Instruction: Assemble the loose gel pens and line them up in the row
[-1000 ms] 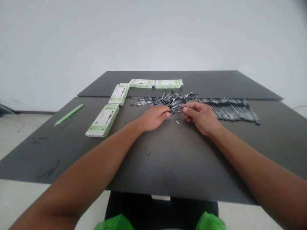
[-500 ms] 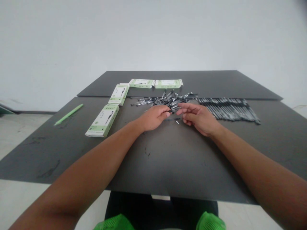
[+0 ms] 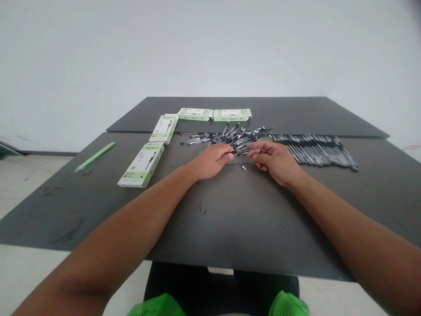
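Note:
My left hand (image 3: 212, 161) is closed on a dark pen part, whose end shows at its fingertips just in front of the loose pile of pens (image 3: 226, 137). Across a small gap, my right hand (image 3: 274, 161) has its thumb and fingers drawn together; whatever they pinch is too small to make out. A thin refill (image 3: 237, 164) and a small silvery pen tip (image 3: 244, 167) lie on the table between the hands. To the right, many clear pens with black caps (image 3: 315, 150) lie side by side in a row.
Several white and green pen boxes (image 3: 142, 165) form a bent line from the left to the back of the dark table (image 3: 230, 219). A light green pen (image 3: 95, 156) lies at the far left. Behind the table stands a pale wall.
The fingers of my right hand have drawn closer together and shifted slightly to the right. My left hand keeps nearly the same place and grip.

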Demonstrator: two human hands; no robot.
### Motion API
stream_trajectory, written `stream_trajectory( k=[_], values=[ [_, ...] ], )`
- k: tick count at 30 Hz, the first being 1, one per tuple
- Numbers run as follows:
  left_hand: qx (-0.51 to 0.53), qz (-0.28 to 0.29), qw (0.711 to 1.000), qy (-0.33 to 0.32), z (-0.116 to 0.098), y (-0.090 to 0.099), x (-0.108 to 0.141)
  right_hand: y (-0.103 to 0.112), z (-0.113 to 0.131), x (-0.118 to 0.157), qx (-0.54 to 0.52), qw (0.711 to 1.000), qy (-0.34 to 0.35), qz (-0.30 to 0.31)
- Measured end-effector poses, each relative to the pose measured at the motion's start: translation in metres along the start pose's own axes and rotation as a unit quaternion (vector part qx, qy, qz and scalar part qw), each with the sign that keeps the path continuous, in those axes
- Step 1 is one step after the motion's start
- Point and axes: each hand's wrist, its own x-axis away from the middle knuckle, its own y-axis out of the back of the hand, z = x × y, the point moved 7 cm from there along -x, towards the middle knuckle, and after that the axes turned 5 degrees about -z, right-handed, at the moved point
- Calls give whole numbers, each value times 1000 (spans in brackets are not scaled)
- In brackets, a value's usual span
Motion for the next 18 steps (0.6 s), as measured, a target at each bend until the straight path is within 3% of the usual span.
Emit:
stream_trajectory(
  k=[3,7,13,18],
  values=[
    [5,-3,1000,8,0,1,0,2,4,0,117,991,57,5],
    [7,-22,999,35,4,5,-1,-8,16,10,287,939,181,59],
    [7,-24,999,40,3,6,-1,-24,24,21,362,890,232,153],
    [2,-23,999,46,3,6,-1,-27,24,20,372,879,237,180]
  ],
)
